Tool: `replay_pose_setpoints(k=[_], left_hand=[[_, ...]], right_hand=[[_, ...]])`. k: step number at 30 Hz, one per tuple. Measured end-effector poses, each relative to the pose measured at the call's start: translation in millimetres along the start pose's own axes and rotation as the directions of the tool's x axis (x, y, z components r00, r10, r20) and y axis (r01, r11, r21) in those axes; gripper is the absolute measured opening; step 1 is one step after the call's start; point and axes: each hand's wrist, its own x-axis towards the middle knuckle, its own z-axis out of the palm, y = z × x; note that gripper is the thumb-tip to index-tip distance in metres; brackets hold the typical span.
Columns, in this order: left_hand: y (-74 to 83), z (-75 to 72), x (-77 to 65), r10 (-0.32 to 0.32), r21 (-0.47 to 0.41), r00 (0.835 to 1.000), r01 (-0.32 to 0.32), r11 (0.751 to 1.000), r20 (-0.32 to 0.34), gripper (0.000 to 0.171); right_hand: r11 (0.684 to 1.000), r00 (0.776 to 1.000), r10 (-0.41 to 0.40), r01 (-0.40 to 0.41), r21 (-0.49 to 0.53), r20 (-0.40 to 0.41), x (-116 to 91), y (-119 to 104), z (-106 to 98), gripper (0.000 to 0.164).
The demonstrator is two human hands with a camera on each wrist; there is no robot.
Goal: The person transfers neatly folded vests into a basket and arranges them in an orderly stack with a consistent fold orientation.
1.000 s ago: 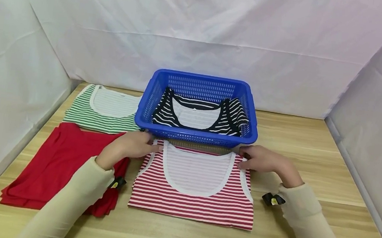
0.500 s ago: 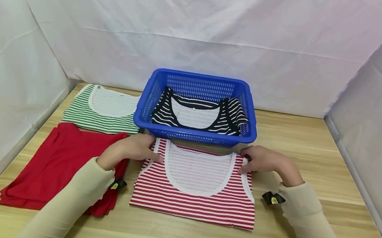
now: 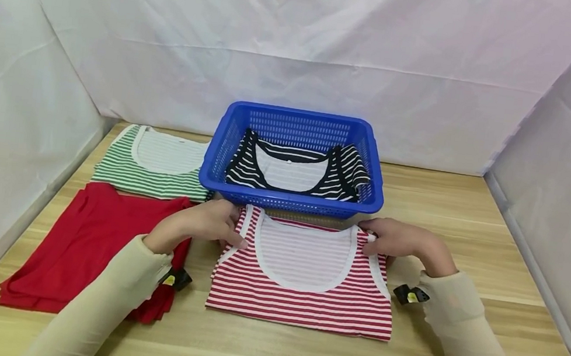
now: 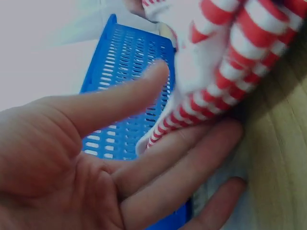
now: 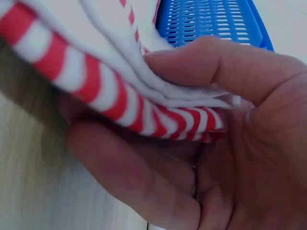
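Note:
A folded red-and-white striped tank top [image 3: 297, 308] lies in front of the blue basket, its white-edged neckline toward the basket. My right hand [image 3: 397, 240] grips its right shoulder; in the right wrist view the thumb presses on top of the folded layers [image 5: 115, 96] and the fingers curl beneath. My left hand [image 3: 211, 222] is at the left shoulder. In the left wrist view its fingers [image 4: 182, 177] lie fairly straight against the underside of the striped edge [image 4: 206, 103], while the thumb stands apart from the cloth.
The blue basket [image 3: 290, 200] holds a folded black-and-white striped tank top [image 3: 291, 176]. Left of it lies a green-and-white striped tank top [image 3: 158, 181], with folded red clothing [image 3: 92, 250] nearer me. White cloth walls [image 3: 306, 39] enclose the wooden table [image 3: 491, 272].
The red-striped tank top has shifted right, and its right shoulder now sits deeper in my right hand. My left hand has moved slightly right at the left shoulder.

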Motion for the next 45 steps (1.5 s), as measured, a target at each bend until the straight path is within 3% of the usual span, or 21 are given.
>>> replay_pose_setpoints(k=[5,9,14,18,22,28,33,38,41,45], left_hand=[[1.9,7.7,3.1,-0.011,0.078,1.0,0.012,0.997,-0.006,0.059],[3.7,13.2,4.4,-0.019,0.097,0.999,0.017,0.995,0.029,0.06],[4.0,15.4,3.5,-0.014,-0.044,0.991,0.02,0.999,0.132,0.052],[0.3,15.2,3.7,0.014,-0.192,0.978,0.027,0.981,0.206,0.049],[-4.6,13.8,4.1,0.11,-0.243,0.96,-0.046,0.969,0.256,0.044],[-6.4,8.3,0.7,0.241,-0.179,0.923,-0.194,0.964,0.298,0.038],[-2.7,4.0,-4.9,0.338,-0.086,0.898,-0.327,0.941,0.281,0.041],[2.0,-0.9,-14.5,0.354,-0.084,0.899,-0.344,0.935,0.257,0.05],[2.5,-5.2,-19.0,0.375,-0.116,0.902,-0.358,0.926,0.212,0.056],[3.0,-13.2,-24.4,0.453,-0.141,0.885,-0.438,0.888,0.103,0.054]], right_hand=[[0.999,0.999,-0.033,0.034,-0.038,0.007,0,1,-1,0.038],[0.993,0.996,-0.088,0.09,-0.07,0.034,0,2,-2,0.033],[0.998,0.994,-0.067,0.067,0.0,0.092,-3,4,-3,0.037],[0.997,0.991,-0.019,0.01,0.072,0.13,-6,7,-5,0.042],[0.996,0.989,-0.019,0.007,0.085,0.146,-9,10,-8,0.044],[0.996,0.987,-0.065,0.055,0.07,0.149,-18,8,-14,0.047],[0.987,0.981,-0.16,0.156,0.045,0.106,-32,4,-21,0.045],[0.961,0.96,-0.275,0.272,0.047,0.047,-48,3,-29,0.039],[0.935,0.936,-0.353,0.352,0.025,-0.001,-58,2,-33,0.038],[0.887,0.884,-0.459,0.461,0.003,-0.088,-69,2,-37,0.038]])
